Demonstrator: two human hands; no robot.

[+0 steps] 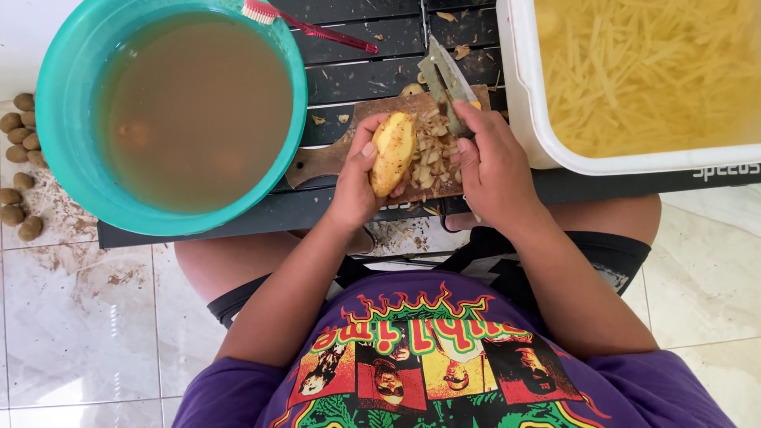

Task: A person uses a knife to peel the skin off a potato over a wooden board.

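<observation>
Teal basin (55, 119) of murky brown water occupies the left end of the dark slatted surface (357, 75); white tub (519, 95) of pale cut strips in water sits at the right end. Between them, near the front edge, lies a wooden cutting board (317, 158) with a heap of peelings (432, 154). Peeled potato (393, 152) is held just above the board's middle, long axis roughly upright in view. Judgement: firm, stiff, moderately light, wet skinless flesh likely slippery; best gripped across its middle with thumb opposing fingers, as here. Left hand (357, 178) is wrapped around the potato's lower side, thumb along its left flank, forearm angled in from lower left. Right hand (491, 162) is closed on a knife (445, 79), blade pointing away toward the far edge, wrist bent inward. A red toothbrush (305, 28) rests on the basin's far rim.
</observation>
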